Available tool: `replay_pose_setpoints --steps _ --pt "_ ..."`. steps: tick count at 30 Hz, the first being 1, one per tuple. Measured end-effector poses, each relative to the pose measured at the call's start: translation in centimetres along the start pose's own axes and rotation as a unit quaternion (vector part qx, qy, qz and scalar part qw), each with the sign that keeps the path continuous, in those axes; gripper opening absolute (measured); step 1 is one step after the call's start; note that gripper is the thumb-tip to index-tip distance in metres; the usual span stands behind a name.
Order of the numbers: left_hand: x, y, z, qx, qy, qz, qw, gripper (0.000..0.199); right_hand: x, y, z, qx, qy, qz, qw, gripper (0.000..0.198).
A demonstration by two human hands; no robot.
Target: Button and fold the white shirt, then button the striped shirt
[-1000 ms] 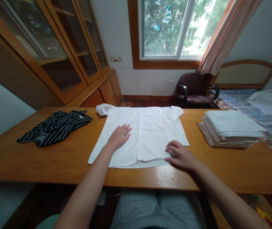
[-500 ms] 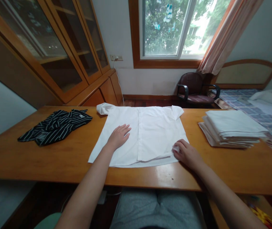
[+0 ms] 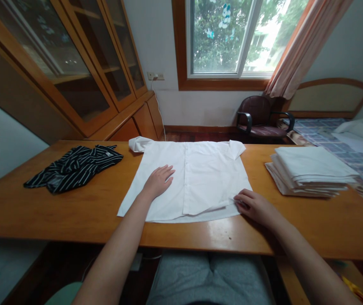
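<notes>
A white button-up shirt [image 3: 211, 178] lies spread front side up on the wooden table, its hem towards me and its sleeves bunched at the far corners. My left hand [image 3: 159, 182] rests flat on the left front panel, fingers stretched out. At the lower right corner, my right hand [image 3: 253, 205] has its fingers curled and closed on the edge of the shirt. The right front panel's hem is slightly raised near that hand, showing the back layer beneath.
On the wooden table [image 3: 82, 216], a black-and-white striped garment [image 3: 76, 167] lies crumpled at the left. A stack of folded white cloths [image 3: 311, 169] sits at the right. Beyond the table stand an armchair [image 3: 259, 118], a bed [image 3: 315, 131] and a glass-door cabinet [image 3: 111, 106].
My right hand has shifted slightly to the right along the shirt's lower right corner, and the bunched bit of cloth at its fingertips has flattened. My left hand has stayed in place.
</notes>
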State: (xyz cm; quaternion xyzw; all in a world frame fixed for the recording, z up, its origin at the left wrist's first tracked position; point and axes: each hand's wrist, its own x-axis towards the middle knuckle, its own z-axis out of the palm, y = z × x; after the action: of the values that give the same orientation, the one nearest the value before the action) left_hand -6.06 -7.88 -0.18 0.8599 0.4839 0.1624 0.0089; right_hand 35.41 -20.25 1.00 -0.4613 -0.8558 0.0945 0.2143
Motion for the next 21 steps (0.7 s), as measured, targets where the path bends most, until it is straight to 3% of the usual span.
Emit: replay_pose_setpoints --steps 11,17,21 --pt "0.0 0.0 0.0 -0.005 -0.002 -0.005 1.000 0.042 -3.1 1.3 -1.3 -0.034 0.055 0.115 0.991 0.023" --pt "0.0 0.1 -0.1 -0.006 -0.004 -0.006 1.000 0.042 -2.2 -0.4 -1.0 -0.044 0.076 0.057 0.995 0.029" --pt "-0.1 0.1 -0.2 -0.002 -0.004 -0.005 1.000 0.042 -0.8 -1.3 -0.8 -0.024 0.029 0.017 0.999 0.019"
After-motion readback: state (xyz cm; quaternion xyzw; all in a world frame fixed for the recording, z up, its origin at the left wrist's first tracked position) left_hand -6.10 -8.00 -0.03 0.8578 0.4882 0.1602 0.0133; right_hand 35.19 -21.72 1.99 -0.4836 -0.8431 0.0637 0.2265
